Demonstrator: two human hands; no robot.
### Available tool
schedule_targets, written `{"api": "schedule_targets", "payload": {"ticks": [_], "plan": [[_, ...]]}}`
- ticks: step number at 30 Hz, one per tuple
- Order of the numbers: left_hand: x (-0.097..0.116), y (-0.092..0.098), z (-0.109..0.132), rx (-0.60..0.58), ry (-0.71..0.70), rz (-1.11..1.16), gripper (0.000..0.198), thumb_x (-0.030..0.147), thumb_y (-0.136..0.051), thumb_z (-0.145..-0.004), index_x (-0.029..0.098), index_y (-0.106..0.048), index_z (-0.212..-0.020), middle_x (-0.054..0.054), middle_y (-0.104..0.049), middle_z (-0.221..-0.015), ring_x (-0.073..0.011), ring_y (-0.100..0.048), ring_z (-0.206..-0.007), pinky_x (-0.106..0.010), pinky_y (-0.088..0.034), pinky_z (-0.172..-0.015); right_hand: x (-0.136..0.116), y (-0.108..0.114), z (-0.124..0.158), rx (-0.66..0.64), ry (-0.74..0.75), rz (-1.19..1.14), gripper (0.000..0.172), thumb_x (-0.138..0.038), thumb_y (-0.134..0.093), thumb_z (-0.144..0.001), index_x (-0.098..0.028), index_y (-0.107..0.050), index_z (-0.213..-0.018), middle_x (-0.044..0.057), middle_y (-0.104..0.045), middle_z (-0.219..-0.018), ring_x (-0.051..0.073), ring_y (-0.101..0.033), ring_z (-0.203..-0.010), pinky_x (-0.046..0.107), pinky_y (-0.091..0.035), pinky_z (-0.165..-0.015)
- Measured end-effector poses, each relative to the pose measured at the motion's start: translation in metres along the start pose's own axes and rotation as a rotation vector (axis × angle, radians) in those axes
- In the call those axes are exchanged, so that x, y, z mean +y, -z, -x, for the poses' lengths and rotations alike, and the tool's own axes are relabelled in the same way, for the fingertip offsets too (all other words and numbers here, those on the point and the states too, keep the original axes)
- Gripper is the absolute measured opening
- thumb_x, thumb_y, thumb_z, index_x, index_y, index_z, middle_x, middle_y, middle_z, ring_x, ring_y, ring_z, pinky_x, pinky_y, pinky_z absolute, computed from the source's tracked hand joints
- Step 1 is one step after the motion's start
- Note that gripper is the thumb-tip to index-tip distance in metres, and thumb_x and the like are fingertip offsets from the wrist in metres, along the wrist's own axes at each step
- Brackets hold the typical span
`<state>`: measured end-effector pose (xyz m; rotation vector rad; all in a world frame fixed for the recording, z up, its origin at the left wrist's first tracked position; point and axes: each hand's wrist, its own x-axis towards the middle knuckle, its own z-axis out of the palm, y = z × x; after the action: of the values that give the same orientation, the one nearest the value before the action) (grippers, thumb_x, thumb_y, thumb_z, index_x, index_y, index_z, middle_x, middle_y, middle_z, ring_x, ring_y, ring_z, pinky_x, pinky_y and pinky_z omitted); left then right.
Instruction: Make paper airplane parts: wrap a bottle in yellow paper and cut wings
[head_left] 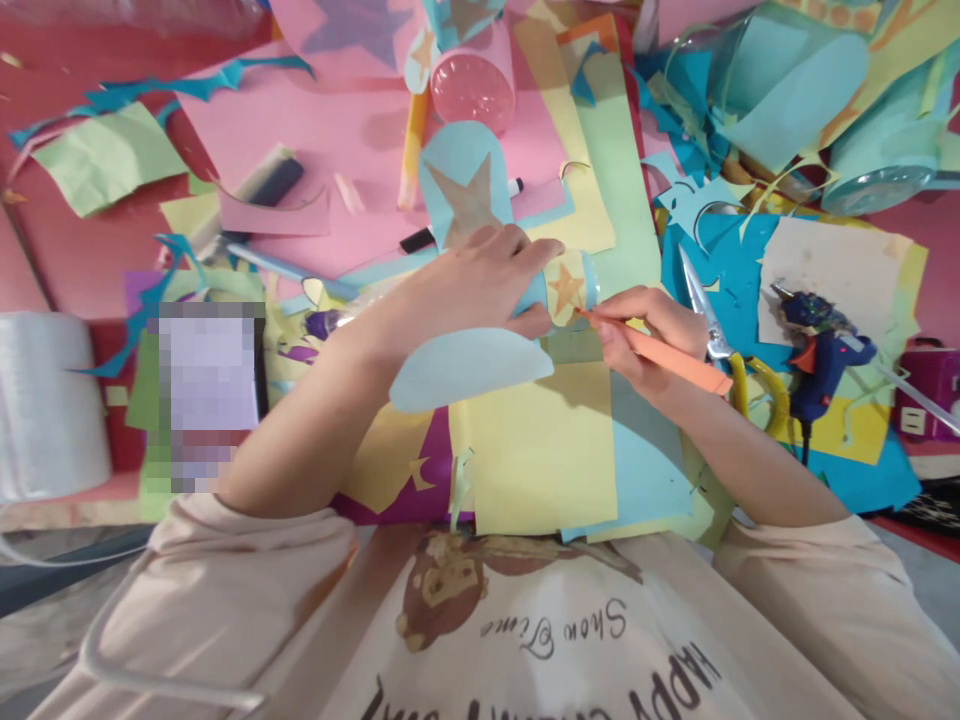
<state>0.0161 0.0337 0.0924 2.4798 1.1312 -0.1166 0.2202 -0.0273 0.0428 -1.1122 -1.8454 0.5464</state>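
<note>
My left hand (487, 270) is closed around a plastic cup wrapped in light-blue paper (591, 278), lying on its side; much of it is hidden under the fingers. A pale oval with an orange star (566, 287) faces up on it. One rounded light-blue paper flap with a brown star (466, 190) sticks out beyond the hand, and a plain flap (472, 368) lies on the near side. Pinched in my right hand (652, 325) is an orange marker (667, 358), its tip at the star's lower right edge.
Scissors with yellow handles (724, 340) and a blue glue gun (825, 360) lie on the right. Yellow paper (544, 450) is in front of me. A phone (214, 390) rests on the left. Clear cups (474, 85) and paper scraps are at the back.
</note>
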Motion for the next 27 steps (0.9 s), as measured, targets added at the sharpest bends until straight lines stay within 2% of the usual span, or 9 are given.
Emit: {"api": "schedule_targets", "payload": {"ticks": [3,5,8,11,14,16,18,23,27], "plan": [[0.004,0.0,0.001,-0.002,0.019,-0.038,0.043,0.025,-0.029,-0.093,0.014,-0.042,-0.133,-0.014,-0.056,-0.114,-0.0297,-0.052,-0.117,-0.045,-0.043,-0.099,-0.001,0.001,-0.001,-0.019,-0.012,-0.018,0.011,-0.016,-0.062,-0.084,-0.025,-0.063,-0.091,0.0,-0.069,-0.076,0.014,-0.065,-0.066,0.028,-0.053,-0.055],[0.007,-0.002,0.002,0.02,0.026,-0.05,0.042,0.031,-0.029,-0.095,0.015,-0.041,-0.132,-0.014,-0.056,-0.116,-0.0297,-0.052,-0.118,-0.044,-0.043,-0.099,-0.002,0.002,-0.001,-0.026,-0.023,-0.017,0.012,-0.015,-0.061,-0.085,-0.024,-0.063,-0.092,0.0,-0.069,-0.077,0.014,-0.065,-0.066,0.028,-0.053,-0.056],[0.009,-0.003,0.002,0.017,0.053,-0.053,0.043,0.039,-0.036,-0.094,0.015,-0.043,-0.13,-0.014,-0.057,-0.118,-0.0312,-0.052,-0.118,-0.044,-0.045,-0.097,-0.001,0.002,-0.001,0.049,0.008,-0.045,0.01,-0.017,-0.06,-0.086,-0.022,-0.064,-0.093,-0.001,-0.07,-0.077,0.012,-0.065,-0.063,0.027,-0.055,-0.057],[0.011,-0.003,0.001,0.026,0.073,-0.063,0.043,0.039,-0.039,-0.093,0.016,-0.043,-0.129,-0.014,-0.058,-0.117,-0.031,-0.053,-0.117,-0.044,-0.045,-0.096,-0.003,0.002,-0.001,0.104,-0.008,-0.03,0.01,-0.021,-0.062,-0.085,-0.022,-0.065,-0.094,0.0,-0.071,-0.08,0.013,-0.066,-0.064,0.028,-0.057,-0.058],[0.013,-0.002,0.0,-0.003,0.082,-0.083,0.046,0.039,-0.039,-0.094,0.014,-0.042,-0.132,-0.015,-0.057,-0.119,-0.0319,-0.052,-0.118,-0.045,-0.045,-0.097,-0.005,0.003,-0.002,0.005,-0.085,-0.005,0.012,-0.022,-0.063,-0.085,-0.024,-0.064,-0.096,0.0,-0.071,-0.083,0.014,-0.067,-0.066,0.03,-0.058,-0.059],[0.014,-0.002,0.0,-0.029,0.086,-0.093,0.049,0.039,-0.039,-0.094,0.011,-0.041,-0.133,-0.017,-0.055,-0.121,-0.0328,-0.052,-0.118,-0.046,-0.045,-0.098,-0.006,0.003,-0.003,-0.036,-0.081,-0.01,0.011,-0.022,-0.062,-0.086,-0.026,-0.063,-0.096,-0.002,-0.07,-0.082,0.013,-0.066,-0.065,0.029,-0.058,-0.059],[0.013,-0.003,0.0,-0.038,0.084,-0.099,0.05,0.039,-0.04,-0.094,0.009,-0.041,-0.134,-0.018,-0.055,-0.121,-0.0334,-0.052,-0.118,-0.046,-0.045,-0.098,-0.006,0.004,-0.004,-0.046,-0.051,-0.007,0.009,-0.023,-0.061,-0.086,-0.028,-0.063,-0.093,-0.002,-0.069,-0.079,0.013,-0.064,-0.064,0.029,-0.057,-0.058],[0.012,-0.006,0.0,0.041,0.057,-0.076,0.043,0.039,-0.041,-0.093,0.019,-0.041,-0.131,-0.013,-0.058,-0.117,-0.0311,-0.054,-0.116,-0.046,-0.046,-0.096,-0.005,0.004,-0.004,-0.05,-0.063,-0.001,0.007,-0.024,-0.06,-0.087,-0.029,-0.062,-0.092,-0.003,-0.069,-0.08,0.014,-0.065,-0.068,0.03,-0.055,-0.059],[0.014,-0.004,0.0,-0.018,0.083,-0.069,0.045,0.038,-0.04,-0.093,0.013,-0.043,-0.13,-0.017,-0.056,-0.12,-0.0339,-0.053,-0.118,-0.047,-0.045,-0.097,-0.004,0.004,-0.003,-0.056,-0.045,-0.002,0.007,-0.023,-0.059,-0.087,-0.029,-0.061,-0.089,-0.002,-0.069,-0.078,0.015,-0.066,-0.069,0.031,-0.054,-0.06]]}}
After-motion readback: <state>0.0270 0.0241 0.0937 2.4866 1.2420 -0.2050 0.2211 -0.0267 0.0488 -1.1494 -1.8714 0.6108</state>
